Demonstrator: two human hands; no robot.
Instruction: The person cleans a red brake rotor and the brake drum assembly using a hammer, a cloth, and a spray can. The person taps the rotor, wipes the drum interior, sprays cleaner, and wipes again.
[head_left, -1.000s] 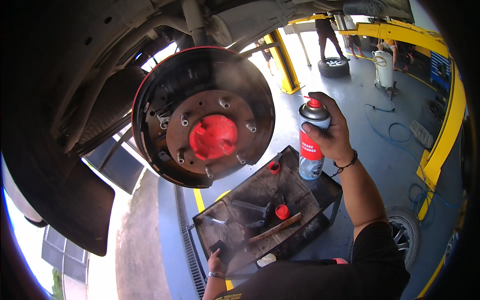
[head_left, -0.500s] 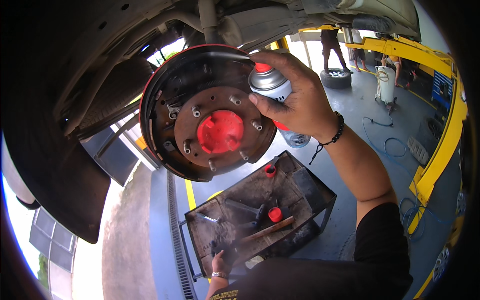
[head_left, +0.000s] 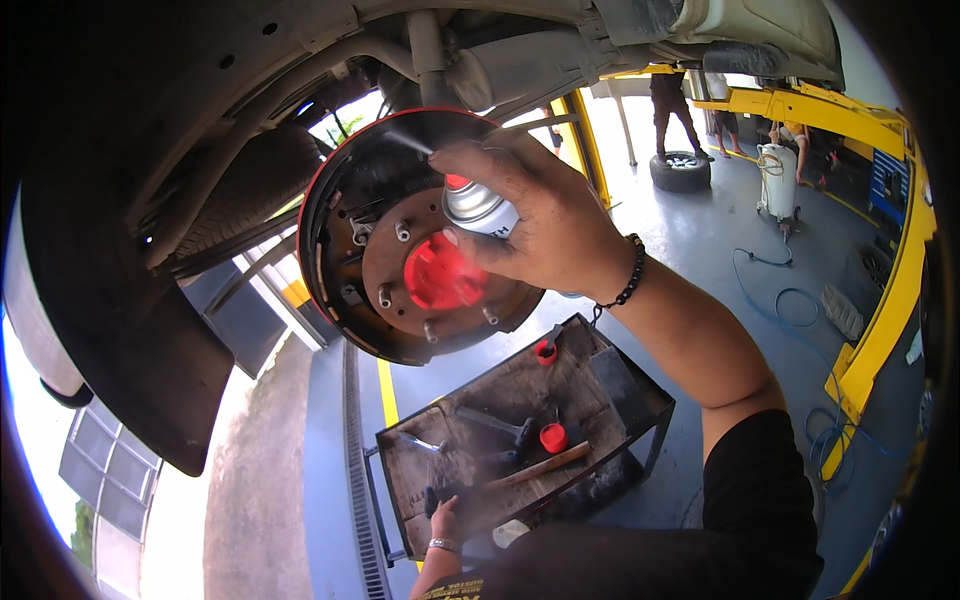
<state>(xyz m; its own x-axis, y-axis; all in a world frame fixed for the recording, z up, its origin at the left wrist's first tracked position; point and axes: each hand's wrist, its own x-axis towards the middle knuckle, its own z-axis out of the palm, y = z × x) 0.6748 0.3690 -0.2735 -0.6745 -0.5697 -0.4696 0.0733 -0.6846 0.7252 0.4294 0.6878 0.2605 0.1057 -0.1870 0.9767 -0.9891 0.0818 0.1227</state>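
Observation:
My right hand (head_left: 545, 215) is wrapped round a spray can (head_left: 480, 212) with a red top, its index finger pressed on the nozzle. Pale mist streams up and left from it onto the drum brake's backing plate (head_left: 330, 235). Behind the can sits the rusty wheel hub (head_left: 385, 265) with wheel studs, part of it hidden by the hand, and a red cap (head_left: 440, 275) at its centre. Low down, my left hand (head_left: 445, 517) is closed over the near side of a tool cart, at something dark that I cannot make out.
The tool cart (head_left: 405, 480) carries a hammer (head_left: 540, 465) with a wooden handle, a red cup (head_left: 553, 437) and other tools. The raised car's underside hangs overhead. Yellow lift arms (head_left: 870, 350) and a blue hose (head_left: 790, 320) are at right. A person stands on a tyre (head_left: 680, 172) beyond.
My right hand has carried the spray can left, across the hub's upper right part. Spray now shows plainly against the plate's upper area. My left hand stays by the cart.

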